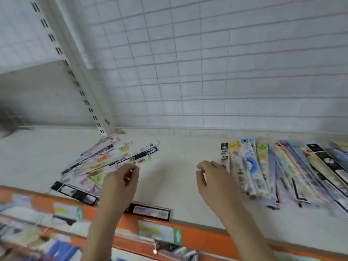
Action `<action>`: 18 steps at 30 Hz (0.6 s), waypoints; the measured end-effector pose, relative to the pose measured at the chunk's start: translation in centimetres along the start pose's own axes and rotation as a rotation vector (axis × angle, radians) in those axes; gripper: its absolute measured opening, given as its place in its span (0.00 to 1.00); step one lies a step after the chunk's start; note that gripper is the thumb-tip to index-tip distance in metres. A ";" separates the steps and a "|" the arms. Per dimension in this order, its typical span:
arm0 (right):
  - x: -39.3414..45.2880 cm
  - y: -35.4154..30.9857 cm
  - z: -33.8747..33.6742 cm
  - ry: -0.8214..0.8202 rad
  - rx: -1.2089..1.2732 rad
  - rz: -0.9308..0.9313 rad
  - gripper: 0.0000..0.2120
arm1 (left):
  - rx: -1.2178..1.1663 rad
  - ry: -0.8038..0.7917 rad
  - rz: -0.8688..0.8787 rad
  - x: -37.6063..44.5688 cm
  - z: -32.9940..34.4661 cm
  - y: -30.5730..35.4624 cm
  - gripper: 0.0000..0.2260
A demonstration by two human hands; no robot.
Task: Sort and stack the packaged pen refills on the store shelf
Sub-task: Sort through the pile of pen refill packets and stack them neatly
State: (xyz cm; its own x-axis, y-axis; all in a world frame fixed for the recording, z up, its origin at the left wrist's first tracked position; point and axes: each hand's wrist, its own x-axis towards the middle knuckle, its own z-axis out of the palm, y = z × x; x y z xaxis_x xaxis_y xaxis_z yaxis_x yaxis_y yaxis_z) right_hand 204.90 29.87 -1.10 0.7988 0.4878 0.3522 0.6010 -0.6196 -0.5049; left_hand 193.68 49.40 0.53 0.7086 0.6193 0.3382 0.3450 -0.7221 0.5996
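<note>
Head view, looking down at a white shelf backed by a wire grid panel.

Left hand: I hold it just above the shelf, at the near right edge of a fanned pile of refill packs. The fingers are curled loosely inward. Motion blur prevents me from telling whether the fingertips touch the nearest pack; no pack is visibly pinched.

Right hand: I hold it at the left edge of a second group, a row of refill packs. The fingers are bent and slightly spread, with the fingertips pointing toward the left. The back of the hand lies against or just beside the leftmost packs of the row. The hand holds nothing that I can see.

Location of the task items:
- The fanned pile lies on the left part of the shelf, with packs overlapping at differing angles.
- The row lies on the right part of the shelf, with long narrow packs side by side, running roughly front to back.
- One black-bordered pack lies alone at the front edge of the shelf, partly under my left forearm.

Bare shelf surface separates the two groups, and both hands are over or beside it.

An orange price rail runs along the shelf front and carries a label with a green arrow.
</note>
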 end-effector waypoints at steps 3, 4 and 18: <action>0.8 -2.4 2.5 -0.076 0.057 -0.037 0.12 | 0.004 0.047 -0.063 0.2 -2.5 -3.4 0.07; 1.1 -3.2 3.1 -0.102 0.075 -0.047 0.11 | -0.001 0.056 -0.081 0.3 -3.2 -4.4 0.07; 1.9 -11.2 6.5 -0.689 0.008 -0.125 0.12 | -0.120 0.111 -0.051 3.0 -7.9 -11.3 0.07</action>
State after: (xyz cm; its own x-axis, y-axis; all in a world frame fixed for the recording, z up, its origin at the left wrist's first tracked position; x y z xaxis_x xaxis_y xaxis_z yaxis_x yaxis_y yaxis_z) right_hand 199.49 41.73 0.04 0.5220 0.8357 -0.1707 0.6852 -0.5300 -0.4995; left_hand 187.00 61.80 0.54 0.6174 0.6892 0.3793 0.2983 -0.6512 0.6978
